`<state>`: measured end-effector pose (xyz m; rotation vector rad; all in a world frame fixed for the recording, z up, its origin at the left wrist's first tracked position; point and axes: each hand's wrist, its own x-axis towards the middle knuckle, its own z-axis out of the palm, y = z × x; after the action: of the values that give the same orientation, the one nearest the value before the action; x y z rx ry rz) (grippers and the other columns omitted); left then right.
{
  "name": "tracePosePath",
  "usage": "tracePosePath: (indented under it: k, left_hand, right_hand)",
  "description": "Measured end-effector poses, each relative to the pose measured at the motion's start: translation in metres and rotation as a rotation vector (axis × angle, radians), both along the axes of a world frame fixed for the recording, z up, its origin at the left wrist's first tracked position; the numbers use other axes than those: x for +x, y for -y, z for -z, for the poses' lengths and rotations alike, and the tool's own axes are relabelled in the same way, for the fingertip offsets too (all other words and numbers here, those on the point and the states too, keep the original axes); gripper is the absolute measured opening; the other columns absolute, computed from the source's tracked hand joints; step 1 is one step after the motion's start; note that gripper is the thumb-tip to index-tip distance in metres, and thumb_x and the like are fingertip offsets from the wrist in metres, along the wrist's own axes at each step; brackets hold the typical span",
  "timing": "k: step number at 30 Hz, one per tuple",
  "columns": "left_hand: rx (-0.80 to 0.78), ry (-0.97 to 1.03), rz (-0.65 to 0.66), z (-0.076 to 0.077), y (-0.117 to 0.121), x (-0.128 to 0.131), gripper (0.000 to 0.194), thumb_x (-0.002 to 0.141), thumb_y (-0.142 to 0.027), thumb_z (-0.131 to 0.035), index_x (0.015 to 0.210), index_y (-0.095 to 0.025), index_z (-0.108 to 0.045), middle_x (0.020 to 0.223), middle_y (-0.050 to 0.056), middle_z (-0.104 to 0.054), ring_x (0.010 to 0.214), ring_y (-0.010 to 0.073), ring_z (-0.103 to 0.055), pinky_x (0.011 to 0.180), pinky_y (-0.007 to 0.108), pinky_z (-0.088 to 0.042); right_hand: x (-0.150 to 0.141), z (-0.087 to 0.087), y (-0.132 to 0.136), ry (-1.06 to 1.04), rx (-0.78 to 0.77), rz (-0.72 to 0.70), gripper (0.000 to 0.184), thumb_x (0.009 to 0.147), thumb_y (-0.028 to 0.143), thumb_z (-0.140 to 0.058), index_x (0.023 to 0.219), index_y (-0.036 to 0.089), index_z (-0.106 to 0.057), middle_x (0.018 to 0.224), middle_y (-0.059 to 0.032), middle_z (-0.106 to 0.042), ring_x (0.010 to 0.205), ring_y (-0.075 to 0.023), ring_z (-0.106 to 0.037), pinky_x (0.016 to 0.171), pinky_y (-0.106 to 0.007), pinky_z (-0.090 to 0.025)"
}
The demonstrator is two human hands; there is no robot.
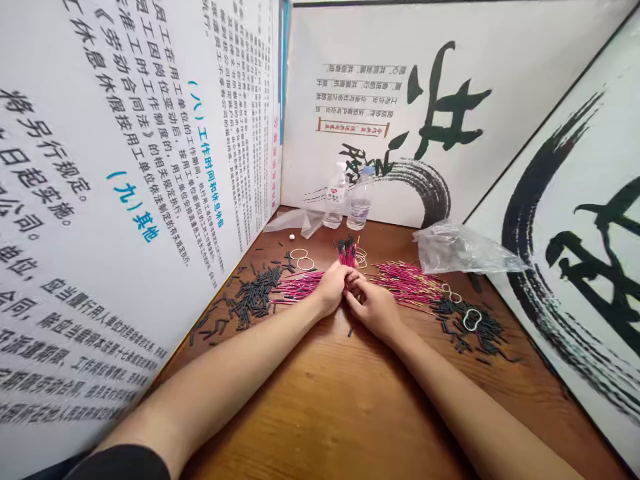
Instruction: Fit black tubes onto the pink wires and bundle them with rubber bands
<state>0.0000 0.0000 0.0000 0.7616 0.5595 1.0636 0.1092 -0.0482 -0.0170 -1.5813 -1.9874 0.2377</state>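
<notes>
The left hand (333,290) closes round an upright bundle of magenta sticks (347,252), its fingers curled in and its thumb laid along the near side. The black-tipped upper ends of the bundle fan out above the grip, over the middle of the wooden table (310,400). The right hand (371,303) meets the left at the bundle's lower part, its fingers bent inward and its thumb lower than the forefinger. Those fingers are partly curled; whether they pinch the sticks or something else between the tips, I cannot tell.

Just beside the left hand lies a pile of loose magenta sticks (299,285), with a heap of short black tubes (257,293) at its outer end. A second pile of magenta sticks (405,283) lies beyond the right hand, and more black tubes (467,328) are scattered past it, with a white band (472,320) on top. A pair of pale loops (303,264) lies behind the left pile. One short black piece (351,331) lies alone on the near side of the hands.

Behind the bundle, a pump bottle (335,200) and a blue-capped bottle (360,203) stand side by side, near the back panel. A crumpled clear plastic bag (460,250) lies at the back right.
</notes>
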Motion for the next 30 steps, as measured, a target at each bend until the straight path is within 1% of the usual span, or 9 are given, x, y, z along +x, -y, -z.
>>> tracePosePath:
  k: [4,12,16,19,22,25,26,28,30]
  left_hand:
    - [-0.008,0.024,-0.002,0.0,0.003,-0.001,0.012,0.067,-0.009,-0.046,0.077,-0.016,-0.049,0.052,-0.005,-0.039,0.055,0.0102,-0.046,0.058,0.022,-0.038]
    - [0.062,-0.005,0.021,0.001,0.003,-0.001,0.007,0.067,-0.009,-0.048,0.067,-0.016,-0.048,0.055,-0.003,-0.041,0.063,0.0105,-0.047,0.064,0.022,-0.038]
    - [0.067,-0.004,0.014,0.0,0.003,-0.002,0.007,0.067,-0.008,-0.045,0.067,-0.015,-0.049,0.055,-0.003,-0.04,0.059,0.0088,-0.042,0.061,0.02,-0.037]
    - [0.063,-0.013,0.012,-0.001,0.004,-0.003,0.009,0.068,-0.009,-0.044,0.072,-0.015,-0.049,0.053,-0.005,-0.034,0.052,0.0075,-0.036,0.054,0.019,-0.034]
    - [0.06,-0.042,0.123,-0.001,0.005,-0.006,0.012,0.07,-0.013,-0.043,0.08,-0.017,-0.048,0.054,-0.007,-0.028,0.044,0.0073,-0.029,0.046,0.02,-0.029]
    - [0.079,-0.09,0.18,0.002,0.004,-0.006,0.006,0.071,-0.016,-0.043,0.076,-0.018,-0.045,0.055,-0.007,-0.028,0.042,0.0065,-0.023,0.042,0.02,-0.025]
    - [0.084,-0.1,0.176,0.003,0.004,-0.006,0.002,0.072,-0.017,-0.043,0.073,-0.019,-0.043,0.055,-0.007,-0.028,0.042,0.0064,-0.022,0.041,0.019,-0.024]
    - [0.092,-0.109,0.161,0.006,0.003,-0.005,0.007,0.073,-0.018,-0.044,0.069,-0.019,-0.038,0.055,-0.006,-0.029,0.043,0.0063,-0.023,0.041,0.019,-0.022]
    - [0.097,-0.109,0.155,0.009,0.002,-0.005,0.011,0.074,-0.019,-0.044,0.067,-0.019,-0.036,0.055,-0.006,-0.029,0.043,0.0062,-0.024,0.042,0.019,-0.021]
  right_hand:
    - [0.0,0.0,0.001,0.008,0.021,0.022,0.015,0.084,0.031,-0.05,0.085,0.022,-0.062,0.07,0.0,-0.066,0.059,-0.0142,-0.055,0.058,-0.024,-0.031]
    - [0.002,-0.003,0.001,-0.038,0.05,0.074,0.02,0.086,0.032,-0.049,0.084,0.022,-0.066,0.071,-0.0008,-0.067,0.057,-0.0142,-0.055,0.057,-0.024,-0.031]
    - [0.002,-0.006,0.003,-0.086,0.058,0.067,0.021,0.085,0.032,-0.05,0.073,0.021,-0.063,0.066,0.0001,-0.064,0.056,-0.0129,-0.052,0.056,-0.024,-0.031]
    - [0.005,-0.009,0.002,-0.198,0.101,0.083,0.025,0.086,0.033,-0.05,0.066,0.019,-0.056,0.061,0.0011,-0.058,0.056,-0.012,-0.05,0.056,-0.024,-0.032]
    - [0.008,-0.01,0.001,-0.339,0.189,0.088,0.018,0.087,0.031,-0.05,0.074,0.02,-0.054,0.063,0.0021,-0.055,0.056,-0.0115,-0.048,0.056,-0.023,-0.036]
    - [0.009,-0.01,0.002,-0.359,0.287,0.023,0.011,0.087,0.028,-0.049,0.086,0.019,-0.056,0.072,0.0005,-0.056,0.058,-0.0117,-0.048,0.058,-0.024,-0.038]
    - [0.009,-0.01,0.003,-0.334,0.305,-0.015,0.013,0.088,0.027,-0.048,0.091,0.02,-0.058,0.076,-0.0005,-0.058,0.059,-0.0119,-0.049,0.059,-0.025,-0.039]
    - [0.008,-0.01,0.003,-0.269,0.312,-0.078,0.02,0.089,0.025,-0.047,0.104,0.021,-0.06,0.084,-0.0024,-0.06,0.063,-0.0124,-0.051,0.062,-0.026,-0.042]
    - [0.008,-0.01,0.004,-0.217,0.293,-0.089,0.027,0.09,0.024,-0.045,0.114,0.022,-0.059,0.091,-0.0036,-0.062,0.067,-0.0132,-0.055,0.066,-0.026,-0.044]
